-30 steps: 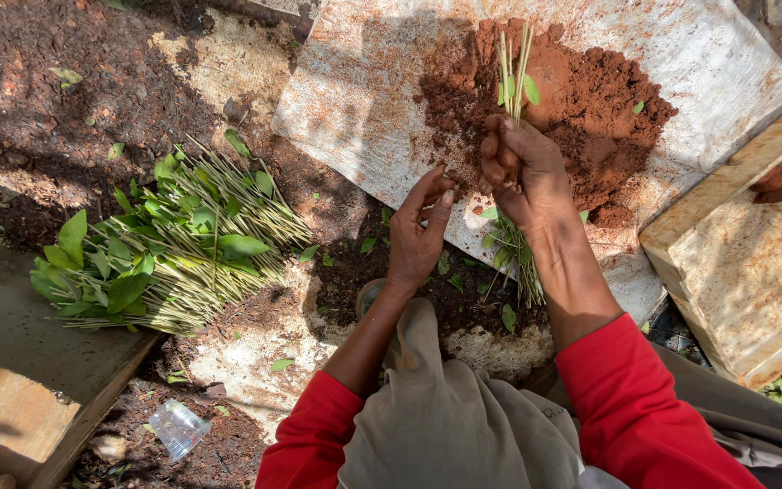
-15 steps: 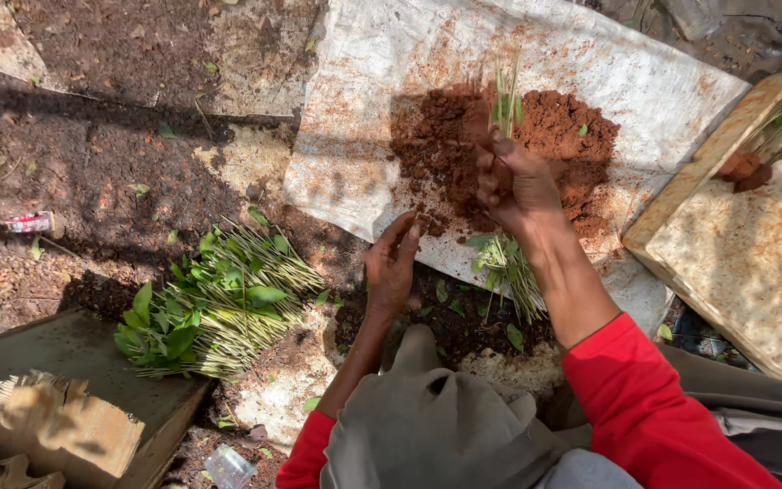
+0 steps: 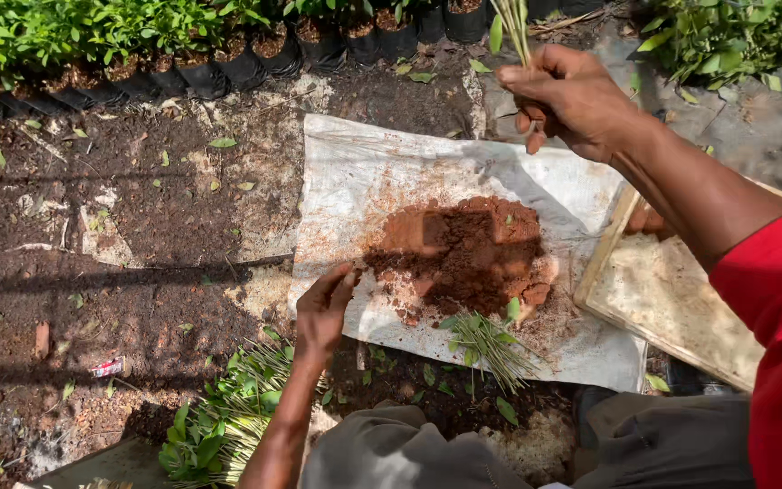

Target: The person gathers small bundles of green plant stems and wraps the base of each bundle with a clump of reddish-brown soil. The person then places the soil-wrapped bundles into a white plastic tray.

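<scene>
Over the sheet [image 3: 355, 181], right hand [image 3: 572, 100] clamps upright cuttings [image 3: 513, 27], stems pointing up; left hand [image 3: 323, 308] rests loosely open beside soil [image 3: 463, 254].

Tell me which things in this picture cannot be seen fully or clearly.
Head view, the only one:
- Seedling stems in the right hand: tops cut off by the top edge; lower ends hidden by the fingers.
- Wooden board: partly hidden by the right forearm and red sleeve.
- Seedling bundle: lower part cut off by the bottom edge.
- Left hand: palm faces down, unseen.
</scene>
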